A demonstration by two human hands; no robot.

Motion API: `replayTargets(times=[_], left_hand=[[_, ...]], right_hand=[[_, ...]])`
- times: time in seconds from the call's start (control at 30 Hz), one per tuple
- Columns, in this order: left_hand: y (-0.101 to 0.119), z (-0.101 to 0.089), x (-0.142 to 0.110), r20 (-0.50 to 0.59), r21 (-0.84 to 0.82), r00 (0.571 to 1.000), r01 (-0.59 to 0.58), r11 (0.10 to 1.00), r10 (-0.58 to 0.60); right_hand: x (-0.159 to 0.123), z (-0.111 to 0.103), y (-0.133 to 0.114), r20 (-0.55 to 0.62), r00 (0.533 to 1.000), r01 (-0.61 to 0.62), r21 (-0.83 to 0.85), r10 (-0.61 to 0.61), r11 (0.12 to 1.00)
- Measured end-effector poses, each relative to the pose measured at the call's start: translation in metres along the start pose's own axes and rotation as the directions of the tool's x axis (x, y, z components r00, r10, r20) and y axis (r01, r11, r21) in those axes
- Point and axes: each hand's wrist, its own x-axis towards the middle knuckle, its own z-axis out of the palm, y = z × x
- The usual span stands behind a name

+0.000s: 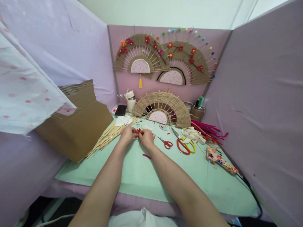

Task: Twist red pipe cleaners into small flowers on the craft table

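Both hands meet over the far middle of the green mat (pixel 139 172). My left hand (pixel 127 135) and my right hand (pixel 147 137) are closed in a pinch on a small red piece (pixel 138 130), a bit of pipe cleaner shaped between the fingertips. A short red offcut (pixel 147 156) lies on the mat just below my right wrist. A bundle of thin bamboo sticks (pixel 108 136) fans out to the left of my left hand. Small red scissors (pixel 166 143) lie to the right of my right hand.
A woven half-round fan (pixel 164 105) stands behind the hands; two decorated fans (pixel 165 57) hang on the back panel. Larger red and yellow scissors (pixel 185 146), twine (pixel 192 134), red pipe cleaners (pixel 208 130) and a patterned glue gun (pixel 220 160) lie right. Cardboard (pixel 76 124) leans left.
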Motion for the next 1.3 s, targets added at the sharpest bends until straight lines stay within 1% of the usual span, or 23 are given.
replayTargets(times=[0.07, 0.17, 0.3, 0.4, 0.5, 0.57, 0.63, 0.73, 0.8, 0.9, 0.93, 1.03, 1.07, 1.13, 1.2, 1.23, 1.27, 1.3], left_hand=[[-0.004, -0.003, 0.003, -0.037, -0.017, 0.999, -0.006, 1.000, 0.005], [-0.008, -0.006, 0.005, -0.143, -0.021, 0.989, 0.039, 0.999, -0.042], [-0.009, -0.006, 0.004, -0.189, -0.028, 0.980, 0.066, 0.997, -0.070], [-0.008, -0.006, 0.004, -0.226, -0.042, 0.970, 0.080, 0.996, -0.088], [-0.007, -0.008, 0.005, -0.288, -0.083, 0.952, 0.080, 0.993, -0.101], [-0.008, -0.008, 0.006, -0.334, -0.131, 0.937, 0.059, 0.990, -0.101], [-0.008, -0.008, 0.007, -0.372, -0.190, 0.923, 0.028, 0.981, -0.099], [-0.008, -0.008, 0.008, -0.429, -0.263, 0.899, -0.032, 0.964, -0.088], [-0.006, -0.008, 0.008, -0.463, -0.298, 0.883, -0.066, 0.952, -0.084], [-0.002, -0.009, 0.008, -0.475, -0.384, 0.871, -0.079, 0.920, -0.124], [-0.001, -0.009, 0.008, -0.467, -0.417, 0.873, -0.076, 0.906, -0.142], [0.003, -0.007, 0.006, -0.436, -0.451, 0.887, -0.068, 0.890, -0.153], [0.004, -0.006, 0.006, -0.422, -0.447, 0.895, -0.067, 0.892, -0.145], [0.005, -0.004, 0.004, -0.398, -0.432, 0.908, -0.063, 0.900, -0.127], [0.008, -0.002, 0.003, -0.392, -0.408, 0.914, -0.071, 0.910, -0.104], [0.011, -0.002, 0.002, -0.392, -0.398, 0.916, -0.088, 0.913, -0.083], [0.013, -0.003, 0.000, -0.390, -0.388, 0.919, -0.109, 0.915, -0.056], [0.017, -0.003, -0.002, -0.379, -0.379, 0.925, -0.137, 0.915, -0.018]], right_hand=[[0.000, 0.000, 0.000, -0.001, 1.000, 0.001, -0.005, -0.001, 1.000], [0.000, 0.001, 0.001, 0.002, 1.000, 0.008, -0.017, -0.008, 1.000], [-0.001, 0.002, 0.002, -0.013, 1.000, 0.017, 0.010, -0.017, 1.000], [-0.002, -0.003, 0.001, -0.109, 0.994, 0.014, 0.104, -0.003, 0.995], [0.000, -0.016, -0.001, -0.260, 0.965, 0.041, 0.233, 0.021, 0.972], [0.004, -0.032, -0.001, -0.360, 0.933, 0.093, 0.319, 0.030, 0.943], [0.009, -0.054, 0.003, -0.451, 0.892, 0.167, 0.375, 0.022, 0.912], [0.017, -0.097, 0.019, -0.561, 0.827, 0.300, 0.398, -0.028, 0.867], [0.019, -0.133, 0.039, -0.623, 0.782, 0.327, 0.364, -0.033, 0.872], [0.018, -0.189, 0.079, -0.729, 0.684, 0.300, 0.313, 0.025, 0.901], [0.016, -0.208, 0.093, -0.750, 0.660, 0.281, 0.295, 0.038, 0.913], [0.011, -0.254, 0.135, -0.801, 0.586, 0.159, 0.261, 0.122, 0.952], [0.009, -0.265, 0.146, -0.806, 0.573, 0.114, 0.255, 0.146, 0.960], [0.006, -0.280, 0.163, -0.826, 0.538, 0.054, 0.235, 0.170, 0.970], [0.006, -0.285, 0.171, -0.840, 0.513, 0.019, 0.217, 0.177, 0.976], [0.006, -0.284, 0.172, -0.842, 0.511, 0.008, 0.210, 0.176, 0.978], [0.006, -0.281, 0.171, -0.836, 0.520, 0.001, 0.206, 0.175, 0.979], [0.006, -0.277, 0.169, -0.825, 0.539, 0.000, 0.203, 0.171, 0.979]])
